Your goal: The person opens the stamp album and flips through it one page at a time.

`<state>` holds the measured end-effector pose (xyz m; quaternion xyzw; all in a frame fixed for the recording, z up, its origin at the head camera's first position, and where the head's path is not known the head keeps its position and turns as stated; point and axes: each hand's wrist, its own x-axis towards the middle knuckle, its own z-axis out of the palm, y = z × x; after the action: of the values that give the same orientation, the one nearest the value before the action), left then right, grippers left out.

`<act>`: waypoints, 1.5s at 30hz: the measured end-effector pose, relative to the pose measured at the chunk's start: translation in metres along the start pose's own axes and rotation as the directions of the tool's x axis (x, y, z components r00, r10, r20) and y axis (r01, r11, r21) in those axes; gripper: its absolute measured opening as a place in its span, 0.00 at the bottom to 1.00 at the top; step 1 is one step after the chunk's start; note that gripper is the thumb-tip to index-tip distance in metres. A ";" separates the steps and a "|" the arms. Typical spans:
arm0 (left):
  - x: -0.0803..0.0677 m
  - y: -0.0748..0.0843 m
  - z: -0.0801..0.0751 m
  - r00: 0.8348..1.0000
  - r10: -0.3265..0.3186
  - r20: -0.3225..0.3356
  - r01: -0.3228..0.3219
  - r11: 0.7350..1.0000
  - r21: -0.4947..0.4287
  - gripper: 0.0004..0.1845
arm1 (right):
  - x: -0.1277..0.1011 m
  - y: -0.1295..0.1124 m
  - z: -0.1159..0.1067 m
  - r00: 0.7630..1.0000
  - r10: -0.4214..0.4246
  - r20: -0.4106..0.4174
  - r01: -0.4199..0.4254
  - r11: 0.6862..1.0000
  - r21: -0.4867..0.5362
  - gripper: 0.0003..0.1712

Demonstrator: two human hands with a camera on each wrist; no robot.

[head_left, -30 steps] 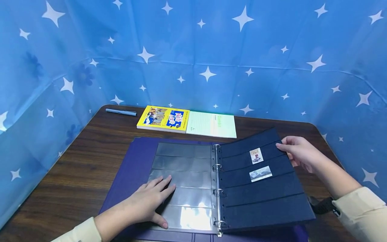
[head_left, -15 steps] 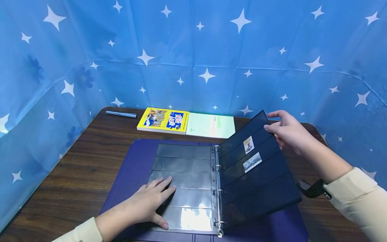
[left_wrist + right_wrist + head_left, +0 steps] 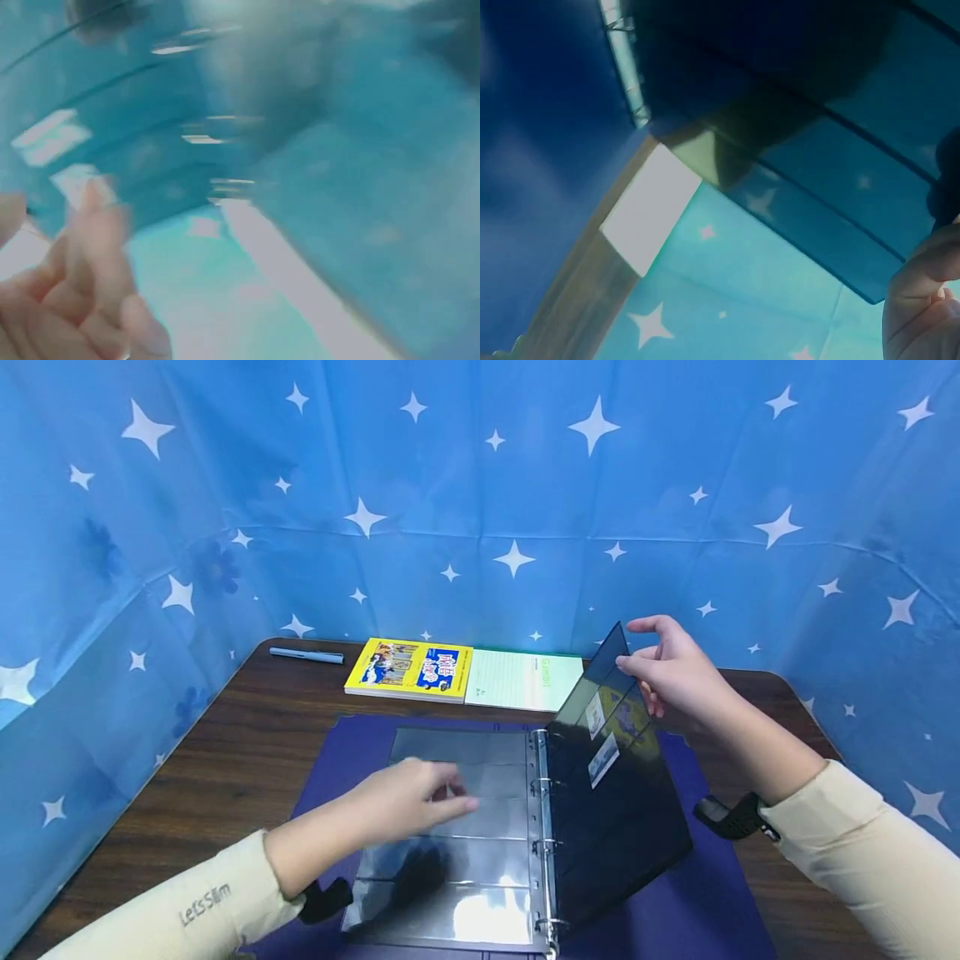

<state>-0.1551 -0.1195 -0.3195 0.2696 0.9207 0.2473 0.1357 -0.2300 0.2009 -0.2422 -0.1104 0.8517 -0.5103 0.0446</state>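
A purple ring binder [image 3: 697, 902] lies open on the brown table [image 3: 247, 735]. Its left side shows a page of clear pockets [image 3: 465, 747] beside the metal rings [image 3: 542, 843]. A dark stamp page [image 3: 622, 810] stands nearly upright on the rings, carrying two stamps [image 3: 595, 714] [image 3: 603, 760]. My right hand [image 3: 667, 668] pinches that page at its upper outer corner; the right wrist view shows the dark stamp page [image 3: 817, 187] from below. My left hand [image 3: 420, 797] hovers just above the clear pockets, fingers relaxed and holding nothing. The left wrist view is blurred, showing only fingers [image 3: 82, 285].
A yellow book [image 3: 411, 668] and a pale green notepad [image 3: 525, 681] lie side by side at the table's far edge, with a grey-blue pen [image 3: 306, 655] to their left. Blue star-patterned cloth [image 3: 480, 485] walls in the table at the back and on both sides.
My right hand has swung the dark page up from nearly flat to almost upright, moving leftward. My left hand has lifted off the clear pocket page and shifted slightly right.
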 end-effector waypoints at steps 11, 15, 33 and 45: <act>0.063 0.120 -0.043 0.989 0.049 -0.142 -0.087 0.957 -0.277 0.29 | 0.009 -0.014 0.023 0.999 0.015 -0.047 -0.010 0.995 0.098 0.33; 0.077 0.132 -0.040 0.995 0.014 -0.104 -0.043 0.960 -0.276 0.29 | 0.009 -0.017 0.027 0.997 0.040 -0.067 -0.031 0.992 0.121 0.33; 0.057 0.108 -0.054 0.995 -0.063 -0.075 0.044 0.971 -0.236 0.19 | -0.015 0.060 0.004 0.998 -0.054 -0.008 0.050 0.957 -0.285 0.18; 0.002 0.027 -0.056 0.981 -0.178 -0.075 0.152 0.950 -0.272 0.17 | -0.043 0.150 0.008 0.971 0.015 0.238 0.145 0.753 -0.642 0.48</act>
<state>-0.1670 -0.1201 -0.2587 0.1586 0.9043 0.3690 0.1450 -0.2083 0.2721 -0.3794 -0.2066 0.9608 -0.1651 0.0827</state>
